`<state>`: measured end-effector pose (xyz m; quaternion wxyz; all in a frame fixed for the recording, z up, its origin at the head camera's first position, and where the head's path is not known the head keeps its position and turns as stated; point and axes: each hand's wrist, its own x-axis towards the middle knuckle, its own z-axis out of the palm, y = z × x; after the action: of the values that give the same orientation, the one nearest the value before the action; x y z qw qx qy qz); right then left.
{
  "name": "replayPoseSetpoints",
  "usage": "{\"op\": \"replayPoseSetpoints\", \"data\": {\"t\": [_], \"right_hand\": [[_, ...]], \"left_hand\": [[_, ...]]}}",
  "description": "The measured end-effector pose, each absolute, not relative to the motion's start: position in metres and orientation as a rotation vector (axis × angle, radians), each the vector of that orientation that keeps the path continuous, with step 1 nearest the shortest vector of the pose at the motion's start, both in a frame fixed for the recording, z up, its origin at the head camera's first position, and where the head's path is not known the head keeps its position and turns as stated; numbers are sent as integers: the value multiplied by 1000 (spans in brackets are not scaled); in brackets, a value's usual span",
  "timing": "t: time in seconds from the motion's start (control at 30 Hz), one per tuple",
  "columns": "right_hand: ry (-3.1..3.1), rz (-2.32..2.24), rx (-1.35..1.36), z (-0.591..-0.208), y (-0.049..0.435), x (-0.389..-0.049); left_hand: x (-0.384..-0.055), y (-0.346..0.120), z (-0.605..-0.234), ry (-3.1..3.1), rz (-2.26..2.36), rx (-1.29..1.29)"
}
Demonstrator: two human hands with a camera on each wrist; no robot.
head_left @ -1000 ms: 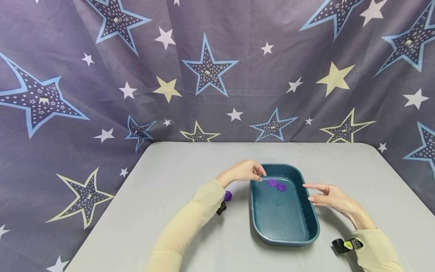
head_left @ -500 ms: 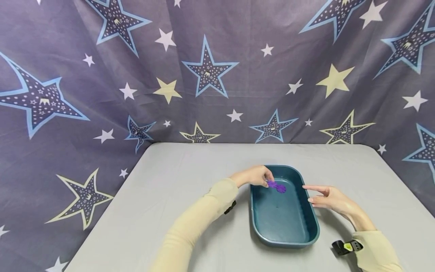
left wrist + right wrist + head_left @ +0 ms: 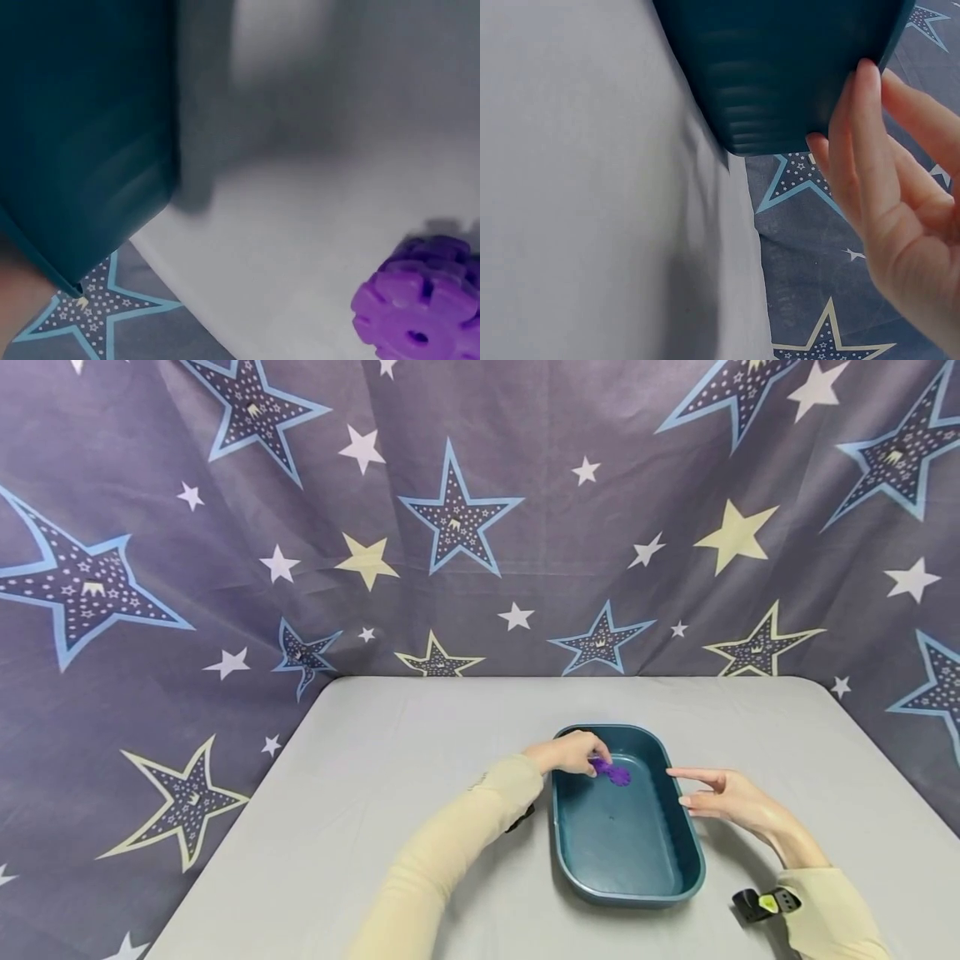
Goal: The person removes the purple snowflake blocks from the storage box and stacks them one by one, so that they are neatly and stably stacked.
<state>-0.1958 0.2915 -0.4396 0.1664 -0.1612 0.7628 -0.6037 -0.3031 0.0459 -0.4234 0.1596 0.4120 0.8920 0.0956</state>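
A dark teal rectangular tub (image 3: 615, 852) stands on the table. My left hand (image 3: 572, 753) reaches over its left rim, thumb and fingers pinching a purple notched disc (image 3: 601, 767), partly covered by the fingertips. Just right of it, a second purple notched disc (image 3: 620, 776) lies at the far end of the tub floor. My right hand (image 3: 731, 797) rests with extended fingers against the tub's right side; in the right wrist view its fingertips (image 3: 866, 75) touch the outer wall near the rim.
Outside the tub, a purple cluster of notched discs (image 3: 420, 307) sits on the grey-covered table (image 3: 405, 743); the left forearm hides it in the head view. A star-patterned curtain (image 3: 480, 593) hangs behind the table. Both sleeves carry black wrist devices (image 3: 765, 903).
My left hand has moved right and down from the tub's rim to the left disc and taken hold of it. My right hand has stayed at the tub's side.
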Motion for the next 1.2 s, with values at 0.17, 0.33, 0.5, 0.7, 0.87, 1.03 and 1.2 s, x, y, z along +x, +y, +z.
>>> {"op": "replayPoseSetpoints", "data": {"t": [0.17, 0.33, 0.5, 0.7, 0.87, 1.03, 1.2], "right_hand": [[2149, -1735, -470, -440, 292, -196], [2139, -1740, -478, -440, 292, -196], [2163, -1728, -475, -440, 292, -197], [2148, -1735, -473, -440, 291, -196], [2174, -1713, -468, -440, 291, -195], [2185, -1704, -472, -439, 291, -196], [2173, -1716, -475, -439, 292, -196]], "left_hand": [[-304, 50, -428, 2566, 242, 1143], [-306, 53, -429, 2566, 256, 1088], [-308, 55, -432, 2577, 242, 1092], [-308, 56, -435, 2579, 270, 1049], [-306, 58, -434, 2575, 276, 1035], [-307, 59, -436, 2570, 260, 1046], [-306, 60, -437, 2565, 243, 1029]]}}
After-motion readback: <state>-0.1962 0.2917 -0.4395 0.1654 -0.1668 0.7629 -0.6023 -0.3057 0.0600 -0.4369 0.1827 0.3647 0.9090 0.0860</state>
